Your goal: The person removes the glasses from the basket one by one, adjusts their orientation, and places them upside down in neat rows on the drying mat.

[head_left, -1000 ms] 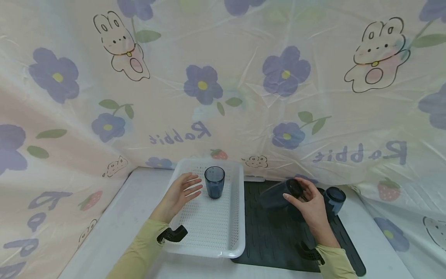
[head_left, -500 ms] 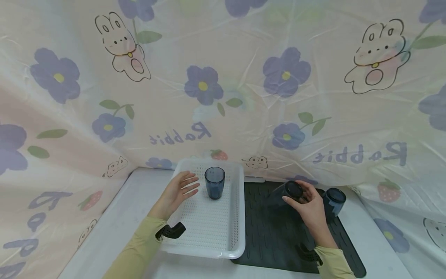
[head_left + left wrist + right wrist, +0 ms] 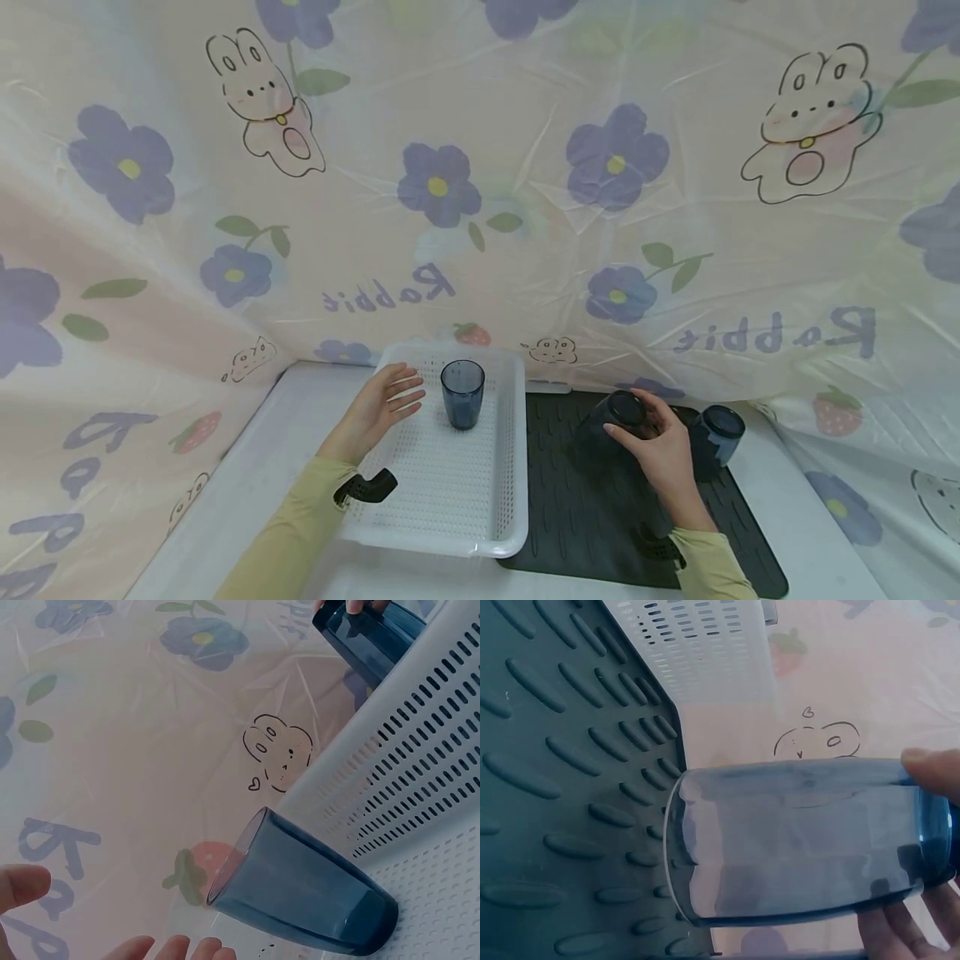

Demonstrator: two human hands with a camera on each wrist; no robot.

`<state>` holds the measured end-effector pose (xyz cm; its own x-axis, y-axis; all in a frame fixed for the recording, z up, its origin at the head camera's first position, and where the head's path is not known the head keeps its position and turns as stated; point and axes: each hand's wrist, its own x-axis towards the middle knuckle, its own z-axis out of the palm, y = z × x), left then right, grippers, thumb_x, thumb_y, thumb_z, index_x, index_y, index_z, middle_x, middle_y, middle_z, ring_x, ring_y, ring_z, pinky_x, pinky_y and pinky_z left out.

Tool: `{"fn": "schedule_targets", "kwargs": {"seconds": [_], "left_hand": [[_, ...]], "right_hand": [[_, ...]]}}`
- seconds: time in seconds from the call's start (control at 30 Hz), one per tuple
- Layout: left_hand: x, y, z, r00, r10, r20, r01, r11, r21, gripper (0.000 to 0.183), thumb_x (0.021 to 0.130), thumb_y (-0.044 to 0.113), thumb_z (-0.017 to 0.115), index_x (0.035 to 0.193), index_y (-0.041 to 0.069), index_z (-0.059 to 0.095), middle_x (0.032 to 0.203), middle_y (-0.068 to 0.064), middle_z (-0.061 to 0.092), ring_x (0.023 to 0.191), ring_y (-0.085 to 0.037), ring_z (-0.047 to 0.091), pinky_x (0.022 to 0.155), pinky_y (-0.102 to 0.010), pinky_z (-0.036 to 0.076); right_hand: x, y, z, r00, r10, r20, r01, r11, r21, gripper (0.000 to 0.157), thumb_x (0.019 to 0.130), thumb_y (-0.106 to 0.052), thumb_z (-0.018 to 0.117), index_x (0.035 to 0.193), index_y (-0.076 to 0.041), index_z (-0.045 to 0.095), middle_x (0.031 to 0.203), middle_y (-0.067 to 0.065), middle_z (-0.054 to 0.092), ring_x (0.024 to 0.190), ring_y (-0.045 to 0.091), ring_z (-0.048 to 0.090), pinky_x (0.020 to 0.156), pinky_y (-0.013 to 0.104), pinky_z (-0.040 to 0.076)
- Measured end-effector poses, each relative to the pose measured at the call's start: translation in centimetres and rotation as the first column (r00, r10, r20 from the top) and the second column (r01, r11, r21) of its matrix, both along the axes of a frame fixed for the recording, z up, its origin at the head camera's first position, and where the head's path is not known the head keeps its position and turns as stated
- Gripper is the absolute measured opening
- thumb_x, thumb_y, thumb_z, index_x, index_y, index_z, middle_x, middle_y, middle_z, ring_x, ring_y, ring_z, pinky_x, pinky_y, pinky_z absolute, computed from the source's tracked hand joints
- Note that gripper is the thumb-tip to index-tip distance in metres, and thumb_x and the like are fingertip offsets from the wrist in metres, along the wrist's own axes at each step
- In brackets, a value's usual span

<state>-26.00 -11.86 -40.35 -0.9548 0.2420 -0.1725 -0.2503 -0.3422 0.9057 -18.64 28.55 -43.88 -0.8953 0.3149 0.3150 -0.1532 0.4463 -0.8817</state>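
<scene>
My right hand point(image 3: 663, 446) grips a blue glass tumbler point(image 3: 802, 840) near its base, thumb on one side and fingers on the other. That glass is upside down, its rim close over the dark ribbed drying mat point(image 3: 585, 533). Another blue tumbler point(image 3: 462, 396) stands upright in the white perforated basket point(image 3: 513, 467), mouth up. Beside it, my left hand point(image 3: 378, 408) hovers over the basket's left side with fingers extended, holding nothing. In the left wrist view its fingertips point(image 3: 174, 949) are near the mouth of the tumbler.
A further blue tumbler point(image 3: 722, 433) stands upside down at the mat's right edge, just right of my right hand. The mat lies directly against the basket's right side on a white table point(image 3: 262, 467). A printed plastic curtain point(image 3: 525, 250) hangs behind the table.
The tumbler in my right hand has swung from tilted, rim toward the left, to nearly upright, rim down over the mat. My left hand has drawn slightly left, away from the basket's tumbler.
</scene>
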Motion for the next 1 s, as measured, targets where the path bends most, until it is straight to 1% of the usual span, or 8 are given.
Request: {"fn": "schedule_targets", "kwargs": {"seconds": [0.23,0.43,0.53,0.6,0.67,0.73,0.87,1.0], "left_hand": [[-0.5,-0.1,0.1,1.000,-0.017,-0.011,0.017,0.999,-0.032,0.057,0.102,0.032,0.045,0.143,-0.004,0.029,0.145,-0.025,0.032,0.132,-0.041,0.035,0.109,-0.046,0.033],[-1.3,0.2,0.1,0.999,-0.036,-0.011,0.036,0.999,-0.038,0.058,0.101,0.032,0.046,0.144,-0.003,0.029,0.146,-0.024,0.031,0.134,-0.040,0.033,0.110,-0.046,0.032],[-1.7,0.4,0.0,0.999,-0.040,-0.006,0.040,0.999,-0.030,0.059,0.101,0.032,0.047,0.144,-0.004,0.029,0.147,-0.024,0.030,0.133,-0.040,0.033,0.110,-0.046,0.031],[-1.9,0.5,-0.1,0.999,-0.040,-0.002,0.040,0.999,-0.032,0.059,0.101,0.032,0.047,0.144,-0.004,0.029,0.147,-0.024,0.031,0.134,-0.039,0.033,0.110,-0.046,0.031],[-2.0,0.6,-0.1,0.999,-0.041,0.002,0.041,0.998,-0.037,0.060,0.101,0.033,0.048,0.144,-0.003,0.029,0.147,-0.023,0.031,0.135,-0.039,0.032,0.111,-0.045,0.031],[-2.1,0.7,0.0,0.999,-0.048,-0.004,0.048,0.998,-0.046,0.060,0.101,0.033,0.047,0.145,-0.003,0.029,0.148,-0.023,0.031,0.135,-0.039,0.031,0.111,-0.045,0.030],[-2.5,1.1,0.0,0.999,-0.052,0.000,0.052,0.998,-0.039,0.060,0.101,0.033,0.048,0.145,-0.004,0.029,0.147,-0.023,0.031,0.136,-0.038,0.029,0.112,-0.045,0.028],[-2.9,1.5,0.0,0.998,-0.054,0.015,0.055,0.998,-0.028,0.061,0.101,0.032,0.047,0.145,-0.005,0.028,0.148,-0.024,0.029,0.138,-0.037,0.027,0.113,-0.045,0.026]], "right_hand": [[0.0,-0.6,0.1,1.000,0.027,0.006,-0.027,1.000,0.003,0.070,0.075,-0.011,0.083,0.137,-0.013,0.051,0.127,0.012,0.055,0.107,0.021,0.055,0.081,0.009,0.046],[1.2,-2.4,2.2,0.999,0.046,0.006,-0.046,0.999,0.015,0.064,0.077,-0.002,0.079,0.135,-0.005,0.052,0.126,0.019,0.056,0.106,0.031,0.056,0.082,0.019,0.050],[1.5,-2.9,2.7,0.999,0.041,0.018,-0.042,0.999,0.023,0.062,0.079,-0.002,0.078,0.135,-0.005,0.052,0.125,0.019,0.056,0.106,0.031,0.056,0.085,0.028,0.051],[1.4,-2.8,2.5,0.999,0.048,0.020,-0.048,0.999,0.017,0.062,0.079,-0.001,0.078,0.135,-0.005,0.052,0.126,0.020,0.055,0.107,0.031,0.055,0.090,0.037,0.050],[1.0,-2.5,1.8,0.998,0.061,0.021,-0.061,0.998,0.000,0.064,0.078,-0.002,0.078,0.136,-0.007,0.052,0.128,0.020,0.055,0.109,0.032,0.055,0.095,0.046,0.047],[0.4,-2.0,0.8,0.997,0.075,0.018,-0.075,0.997,-0.018,0.066,0.077,-0.004,0.080,0.136,-0.010,0.052,0.129,0.019,0.054,0.111,0.032,0.055,0.099,0.051,0.043],[-0.5,-1.2,-0.9,0.996,0.085,0.018,-0.085,0.996,-0.024,0.069,0.076,-0.010,0.082,0.137,-0.015,0.052,0.131,0.015,0.053,0.113,0.029,0.055,0.101,0.050,0.041],[-0.8,-0.9,-1.6,0.997,0.079,0.005,-0.079,0.997,-0.015,0.070,0.075,-0.013,0.084,0.137,-0.015,0.052,0.132,0.014,0.053,0.114,0.029,0.055,0.099,0.048,0.043]]}}
